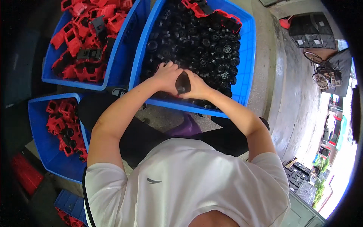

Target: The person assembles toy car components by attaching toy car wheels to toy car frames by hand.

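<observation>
Both my hands meet over the near part of a large blue crate filled with small black toy wheels. My left hand and my right hand close from either side around a dark plastic part. Bits of red show at the edge of my fingers, and most of the held piece is hidden under them. At the crate's far edge, red plastic toy car bodies with black pieces lie on top of the wheels.
A blue crate of red toy car bodies stands at the far left. Nearer, another blue crate holds red bodies, some with black wheels. Concrete floor stretches right, toward a bicycle and stacked black crates.
</observation>
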Tool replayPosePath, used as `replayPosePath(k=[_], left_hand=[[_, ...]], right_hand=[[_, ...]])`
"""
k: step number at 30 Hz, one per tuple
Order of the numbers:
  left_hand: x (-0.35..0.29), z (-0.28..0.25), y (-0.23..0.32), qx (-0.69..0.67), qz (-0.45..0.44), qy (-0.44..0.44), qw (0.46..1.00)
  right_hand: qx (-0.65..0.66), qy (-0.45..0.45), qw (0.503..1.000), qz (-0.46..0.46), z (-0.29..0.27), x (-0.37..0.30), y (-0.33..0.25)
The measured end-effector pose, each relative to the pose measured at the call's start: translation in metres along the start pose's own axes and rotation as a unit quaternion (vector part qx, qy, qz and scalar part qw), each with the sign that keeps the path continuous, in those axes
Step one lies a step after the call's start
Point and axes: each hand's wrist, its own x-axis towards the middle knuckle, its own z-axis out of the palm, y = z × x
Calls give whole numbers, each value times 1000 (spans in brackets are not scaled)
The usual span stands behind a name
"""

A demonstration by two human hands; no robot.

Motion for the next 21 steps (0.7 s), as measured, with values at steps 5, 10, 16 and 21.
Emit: replayPosePath(k=[5, 10, 16, 21], left_hand=[[4, -8, 4, 11, 33, 9, 999], [-21, -28, 16, 1, -8, -35, 999], [-170, -179, -33, -211, -108, 340, 910], [-410, -141, -188, -240, -367, 536, 721]], right_hand=[[3, 12, 1000, 27, 1, -5, 1], [29, -110, 993, 14, -18, 1, -20], [143, -125, 981, 43, -123, 71, -7], [-113, 238, 955, 135, -167, 167, 95]])
